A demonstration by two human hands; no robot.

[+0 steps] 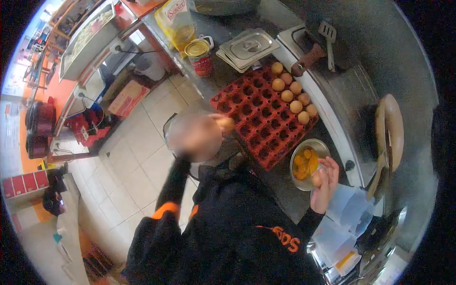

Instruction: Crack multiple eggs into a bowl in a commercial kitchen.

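My left hand (205,133) is partly blurred, beside the near-left edge of a red egg tray (249,107). Its fingers curl around a brown, rounded thing that looks like an egg (225,123). At the rim of a round metal bowl (295,180), my right hand (326,183) grips a brown egg (316,180) between thumb and fingers. Whether this egg is whole or cracked cannot be told. Raw egg yolks (304,164) lie inside the bowl. Several brown eggs (286,95) sit along the tray's right side; its other visible cups are bare.
Stacked steel pan lids (251,46), a red can (200,58) and a yellow pouch (176,26) stand behind the tray. A slotted spatula (329,39) lies on the cooking surface at right. Translucent plastic containers (345,210) are near my right forearm. Floor tiles (135,142) show at left.
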